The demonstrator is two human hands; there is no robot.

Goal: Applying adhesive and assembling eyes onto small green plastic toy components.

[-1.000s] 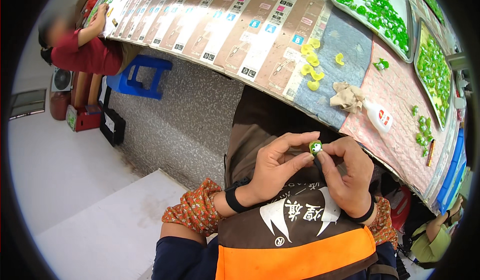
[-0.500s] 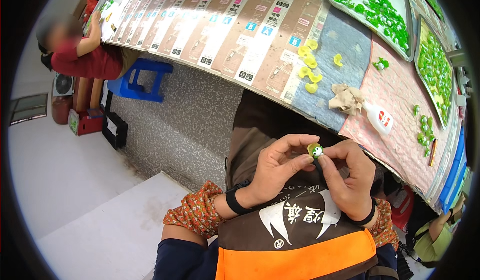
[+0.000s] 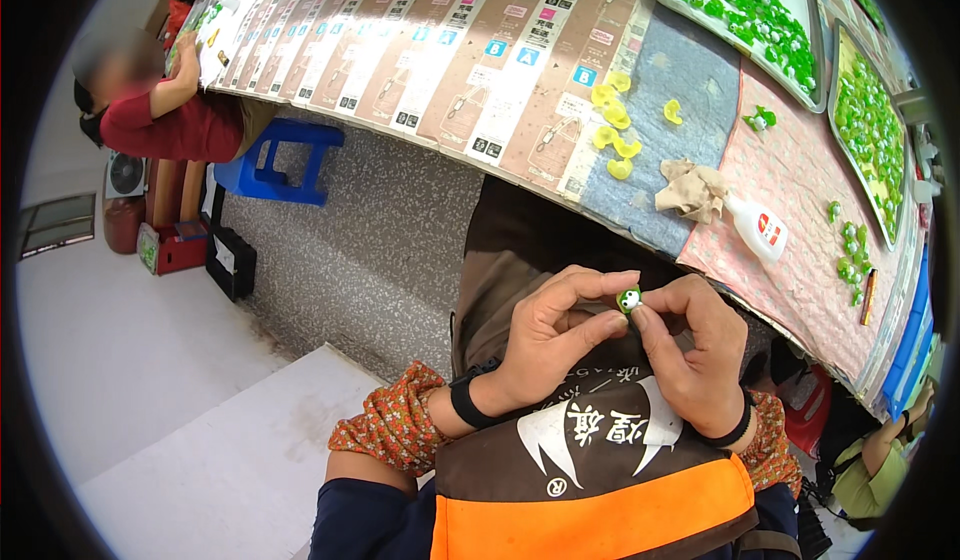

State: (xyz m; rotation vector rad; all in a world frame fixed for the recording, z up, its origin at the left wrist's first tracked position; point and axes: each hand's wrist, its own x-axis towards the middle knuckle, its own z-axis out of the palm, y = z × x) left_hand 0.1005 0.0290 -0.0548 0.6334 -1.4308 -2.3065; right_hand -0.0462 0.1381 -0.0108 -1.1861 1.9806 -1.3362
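Observation:
Both hands meet over my lap, pinching one small green toy figure (image 3: 628, 300) with white eyes. My left hand (image 3: 550, 335) holds it from the left with thumb and forefinger; a black band sits on that wrist. My right hand (image 3: 690, 345) grips it from the right with its fingertips. The hands hover just short of the near edge of a long table (image 3: 800, 260), above my brown and orange apron (image 3: 600, 470).
On the table lie several yellow pieces (image 3: 612, 120), a crumpled cloth (image 3: 688, 188), a white glue bottle (image 3: 755, 228), loose green figures (image 3: 848, 250) and trays of green figures (image 3: 745, 5). A person in red (image 3: 165, 110) sits at far left beside a blue stool (image 3: 280, 160).
The hands stay together on the green figure, with only small shifts of the fingers. The view has tilted slightly.

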